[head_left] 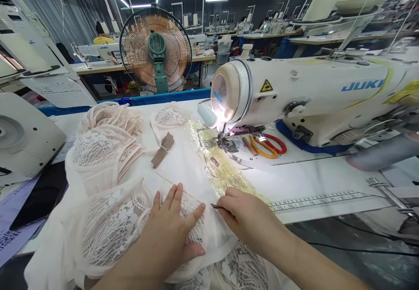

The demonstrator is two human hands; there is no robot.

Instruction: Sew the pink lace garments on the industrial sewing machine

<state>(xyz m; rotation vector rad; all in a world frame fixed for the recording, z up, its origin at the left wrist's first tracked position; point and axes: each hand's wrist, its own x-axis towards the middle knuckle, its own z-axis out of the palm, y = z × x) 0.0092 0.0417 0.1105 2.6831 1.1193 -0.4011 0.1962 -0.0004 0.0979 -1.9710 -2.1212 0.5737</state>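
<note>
My left hand (175,229) lies flat with its fingers spread on a pale pink lace garment (108,224) at the front of the table. To its right, my right hand (244,213) is closed round a small dark metal tool (215,206), whose tip points left toward my left hand. The tool's exact kind is hard to make out. Behind the hands, a folded brown strip (163,150) tied with thread lies on the white surface. Stacked lace cups (101,148) sit at the left. Clear yellowish film (222,168) runs from the needle area toward my right hand.
A white sewing machine (278,89) with its lamp lit stands at the right. Scissors with orange and red handles (268,146) lie under its arm. A printed ruler (314,200) runs along the right edge. Behind the table stands a fan (157,46); a dark phone-like slab (41,196) lies left.
</note>
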